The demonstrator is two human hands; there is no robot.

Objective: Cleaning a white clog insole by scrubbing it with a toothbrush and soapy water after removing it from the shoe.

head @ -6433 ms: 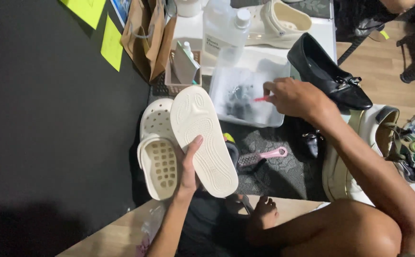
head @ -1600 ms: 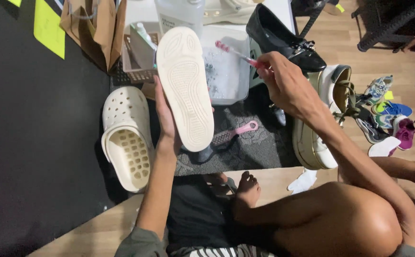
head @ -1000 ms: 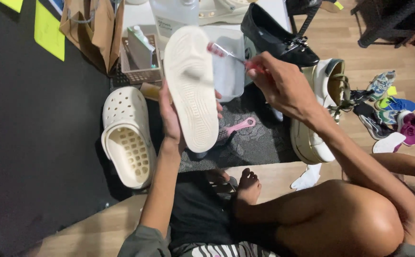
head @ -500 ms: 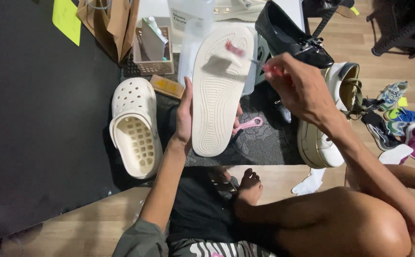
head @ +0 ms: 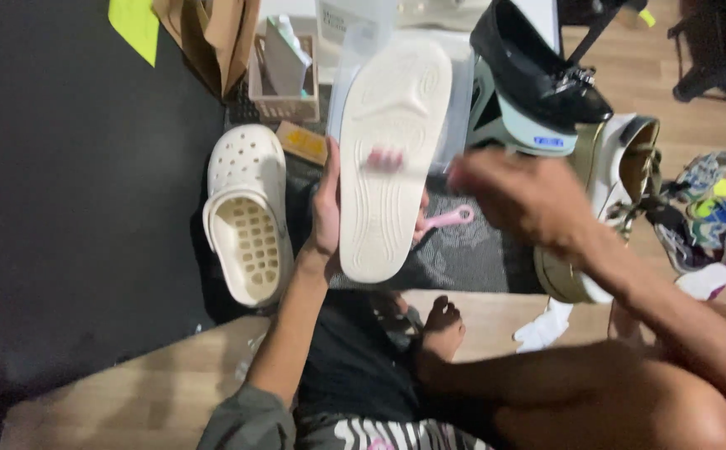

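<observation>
Over dark mat (head: 480, 262): left hand (head: 327, 208) gripping cream sole (head: 388, 158) upright; right hand (head: 521, 196) blurred, clenched on pink brush (head: 385, 158) against sole. White clog (head: 246, 212) just left.

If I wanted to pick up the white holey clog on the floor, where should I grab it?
Probably grab the white clog by its open heel end, nearest the person, coming from above. It lies sole down with the foot opening facing up, so fingers can hook over that rim. The left hand beside it holds the slipper.
</observation>
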